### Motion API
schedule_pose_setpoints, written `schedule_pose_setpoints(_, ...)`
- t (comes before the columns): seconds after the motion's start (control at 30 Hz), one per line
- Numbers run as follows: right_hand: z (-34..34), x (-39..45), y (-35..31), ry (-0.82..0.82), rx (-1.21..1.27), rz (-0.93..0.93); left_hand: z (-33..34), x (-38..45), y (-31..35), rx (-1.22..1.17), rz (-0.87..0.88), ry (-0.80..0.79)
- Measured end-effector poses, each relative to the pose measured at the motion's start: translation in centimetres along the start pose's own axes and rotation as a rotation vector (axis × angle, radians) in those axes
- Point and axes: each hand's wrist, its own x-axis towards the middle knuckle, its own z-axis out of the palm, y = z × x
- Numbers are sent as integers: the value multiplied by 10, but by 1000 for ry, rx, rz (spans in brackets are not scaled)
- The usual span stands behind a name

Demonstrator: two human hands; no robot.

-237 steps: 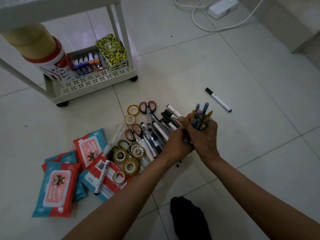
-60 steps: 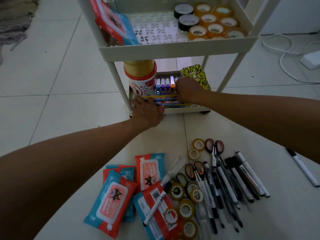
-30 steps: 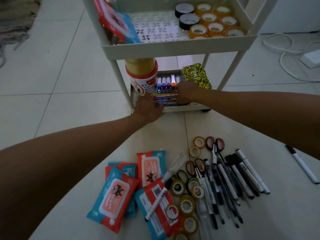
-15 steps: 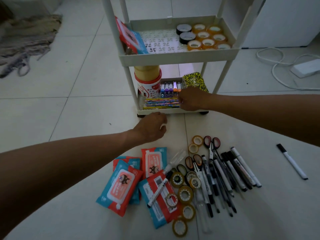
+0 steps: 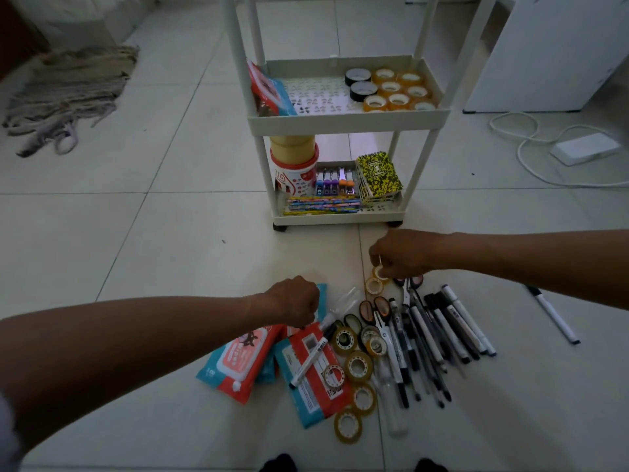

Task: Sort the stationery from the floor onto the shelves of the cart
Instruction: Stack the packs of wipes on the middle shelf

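The white cart [image 5: 347, 121] stands ahead on the floor. Its middle shelf holds tape rolls [image 5: 391, 93] and a wipes pack [image 5: 269, 90]; the bottom shelf holds coloured pencils [image 5: 323, 204], a yellow notebook [image 5: 377, 175] and a jar [image 5: 294, 165]. On the floor lie wipes packs [image 5: 238, 362], tape rolls [image 5: 357, 366], scissors [image 5: 374, 310] and a row of pens [image 5: 425, 335]. My right hand [image 5: 405, 253] pinches a small tape roll [image 5: 378, 273] at the far end of the pile. Over the wipes packs, my left hand [image 5: 296, 301] is curled, with nothing visible in it.
A lone marker [image 5: 553, 315] lies apart on the right. Another marker [image 5: 309, 362] rests on a wipes pack. A power strip [image 5: 583, 148] with its cable lies at the back right beside a white cabinet [image 5: 551, 52]. A rumpled rug [image 5: 68, 93] is at the back left.
Both hands have left the cart's bottom shelf, where the coloured pencils now lie. They have come back to the floor pile; the right hand has reached the small tape roll.
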Motion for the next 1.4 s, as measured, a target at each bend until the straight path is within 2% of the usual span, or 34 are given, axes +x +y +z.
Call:
schedule_pose_setpoints(0.3,42,-7,-29,-162,-26,-78,20,-10,5,23,-76,-65)
schedule_pose_setpoints(0.43,42,-2,-42,-187,-20,-63,30,-21,8,-76,-82,-54)
schedule_pose_setpoints(0.57,38,10,-51,-157,59,-82,18,-20,4,-105,-78,-147)
schedule_pose_setpoints(0.7,32,19,-57,-130,175,-95,-4,-16,-2,-263,-105,-286)
schedule_pose_setpoints(0.87,34,24,-53,-145,207,-59,-13,-13,-9,-320,-133,-150)
schedule_pose_setpoints(1.13,44,8,-19,-133,190,23,-7,0,2,-165,-96,60)
schedule_pose_setpoints(1.2,49,4,-15,-140,181,28,-6,5,7,-131,-79,39)
schedule_pose_setpoints(1.33,63,2,-24,-161,163,130,1,11,8,-121,-108,-134)
schedule_pose_setpoints(1.4,65,6,-31,-164,263,72,2,11,6,-121,-107,-181)
